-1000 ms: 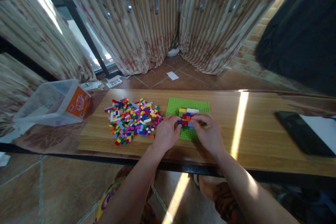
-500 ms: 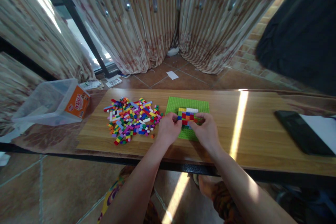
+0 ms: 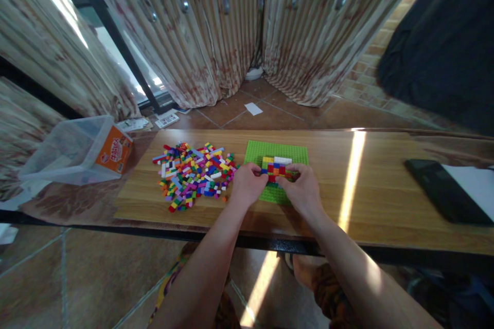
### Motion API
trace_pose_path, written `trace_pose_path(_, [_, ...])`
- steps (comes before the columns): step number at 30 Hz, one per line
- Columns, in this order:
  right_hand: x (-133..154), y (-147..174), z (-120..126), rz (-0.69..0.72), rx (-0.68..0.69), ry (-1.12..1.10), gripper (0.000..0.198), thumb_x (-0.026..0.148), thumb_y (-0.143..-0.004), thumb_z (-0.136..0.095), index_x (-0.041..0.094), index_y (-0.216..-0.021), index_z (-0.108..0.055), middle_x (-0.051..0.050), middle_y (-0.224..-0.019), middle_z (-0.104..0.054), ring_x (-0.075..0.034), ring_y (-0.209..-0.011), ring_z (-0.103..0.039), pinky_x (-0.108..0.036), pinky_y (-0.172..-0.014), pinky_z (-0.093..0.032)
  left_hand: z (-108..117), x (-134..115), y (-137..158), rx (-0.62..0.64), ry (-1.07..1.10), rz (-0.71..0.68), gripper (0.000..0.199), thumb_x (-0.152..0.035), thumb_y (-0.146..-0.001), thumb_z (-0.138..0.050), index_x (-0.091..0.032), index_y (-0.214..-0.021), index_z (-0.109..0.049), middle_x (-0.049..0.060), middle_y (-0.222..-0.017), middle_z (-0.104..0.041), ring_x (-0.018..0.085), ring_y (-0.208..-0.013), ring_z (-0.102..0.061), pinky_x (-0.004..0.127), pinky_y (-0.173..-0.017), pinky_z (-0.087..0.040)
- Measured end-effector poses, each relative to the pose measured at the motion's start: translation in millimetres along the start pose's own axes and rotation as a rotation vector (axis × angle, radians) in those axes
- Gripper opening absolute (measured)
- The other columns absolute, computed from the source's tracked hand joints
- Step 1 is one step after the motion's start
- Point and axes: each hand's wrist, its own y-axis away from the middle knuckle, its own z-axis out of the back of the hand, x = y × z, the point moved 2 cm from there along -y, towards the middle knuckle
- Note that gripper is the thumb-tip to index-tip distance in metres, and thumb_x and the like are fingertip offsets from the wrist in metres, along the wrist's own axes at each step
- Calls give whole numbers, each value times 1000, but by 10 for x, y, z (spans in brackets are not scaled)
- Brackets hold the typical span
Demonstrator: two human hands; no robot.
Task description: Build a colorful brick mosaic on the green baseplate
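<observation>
A green studded baseplate [image 3: 276, 147] lies on the wooden table. Over it, a block of joined toy bricks [image 3: 277, 169] in red, blue, orange, yellow and white sits between my two hands. My left hand [image 3: 250, 181] is closed with thumb and fingers on the left end of the bricks. At the right end, my right hand [image 3: 303, 184] pinches them between thumb and fingers. My hands cover both ends, and I cannot tell whether the held part is pressed onto the bricks below. Left of my left hand spreads a pile of loose bricks [image 3: 196, 172].
A clear plastic bin [image 3: 69, 154] with an orange label stands at the table's left. Towards the right end lie a black flat object [image 3: 443, 190] and white paper [image 3: 473, 187]. A sunlight stripe crosses the wooden table [image 3: 382, 185]. Curtains [image 3: 216, 46] hang beyond.
Both hands keep their grip on the bricks and have shifted only slightly. The pile and the baseplate look the same.
</observation>
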Motion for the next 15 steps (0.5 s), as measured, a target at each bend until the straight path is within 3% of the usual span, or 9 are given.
trace_pose_path(15, [62,3,-28,-33,-5,7,29,34,-65,-68,19,-90,-65,-9,-92,-63,-24,-79,-59,-41,-77,-49,-16,-20,-13,-9,-42,9,17,-20,-73,-68,-11,-87,-72,9,-85,-74,19,-79,-68,30,-75,-52])
